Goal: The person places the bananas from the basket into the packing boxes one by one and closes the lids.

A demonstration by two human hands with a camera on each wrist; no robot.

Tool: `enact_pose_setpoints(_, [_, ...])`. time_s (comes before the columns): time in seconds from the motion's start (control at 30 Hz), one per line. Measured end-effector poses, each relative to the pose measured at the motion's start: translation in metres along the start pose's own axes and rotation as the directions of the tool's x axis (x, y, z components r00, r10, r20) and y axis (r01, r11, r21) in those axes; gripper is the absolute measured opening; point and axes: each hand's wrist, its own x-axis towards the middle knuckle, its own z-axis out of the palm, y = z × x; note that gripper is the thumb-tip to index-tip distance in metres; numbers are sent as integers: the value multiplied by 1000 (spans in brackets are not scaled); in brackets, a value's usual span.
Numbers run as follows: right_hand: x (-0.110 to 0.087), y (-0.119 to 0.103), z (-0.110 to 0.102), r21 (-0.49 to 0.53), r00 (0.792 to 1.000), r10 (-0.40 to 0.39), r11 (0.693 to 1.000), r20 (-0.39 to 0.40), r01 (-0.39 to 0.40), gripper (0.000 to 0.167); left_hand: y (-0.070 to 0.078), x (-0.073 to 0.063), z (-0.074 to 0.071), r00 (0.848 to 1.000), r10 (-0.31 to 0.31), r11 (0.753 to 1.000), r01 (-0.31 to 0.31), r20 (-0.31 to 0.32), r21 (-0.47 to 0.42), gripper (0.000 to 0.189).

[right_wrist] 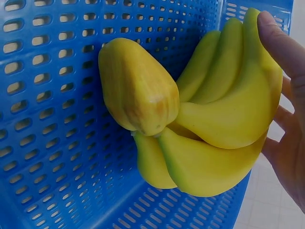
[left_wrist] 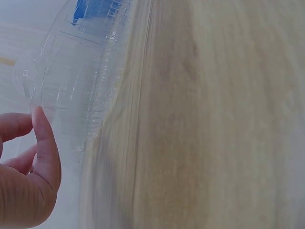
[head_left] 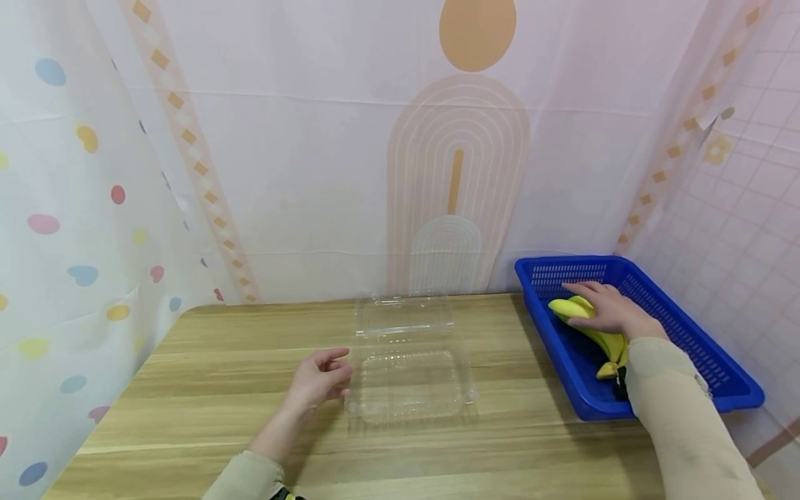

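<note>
A clear plastic clamshell container (head_left: 409, 380) lies unfolded on the table. At its left edge is my left hand (head_left: 320, 378); in the left wrist view the thumb and index finger (left_wrist: 16, 126) meet at the rim of the see-through plastic (left_wrist: 66, 76), pinching it. My right hand (head_left: 603, 309) reaches into a blue basket (head_left: 553, 357) and lies over a bunch of yellow bananas (head_left: 609, 344). Its thumb (right_wrist: 281, 43) touches the bananas, and its long fingers, partly hidden behind the bunch, stay stretched. The thick, brownish-yellow stem end (right_wrist: 138, 90) of the bunch points toward the right wrist.
The wood-grain table (head_left: 237, 361) carries the container and basket. A patterned curtain (head_left: 312, 173) hangs along the back, and another with coloured spots (head_left: 81, 274) hangs at the left. The basket has slotted walls (right_wrist: 47, 81) and stands at the table's right side.
</note>
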Motion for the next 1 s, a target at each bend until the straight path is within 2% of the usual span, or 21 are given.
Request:
enact_pose_setpoints(0.23, [0, -2, -1, 41, 999, 18, 999, 37, -19, 72, -1, 1, -1, 1000, -5, 1000, 4, 15, 8, 49])
enact_pose_setpoints(0.43, [-1, -2, 1, 34, 998, 8, 999, 56, -10, 69, -1, 2, -1, 1000, -9, 1000, 9, 14, 6, 49])
enact_pose_setpoints(1.0, [1, 0, -1, -14, 999, -53, 998, -2, 53, 51, -3, 5, 0, 1000, -8, 1000, 8, 6, 2, 49])
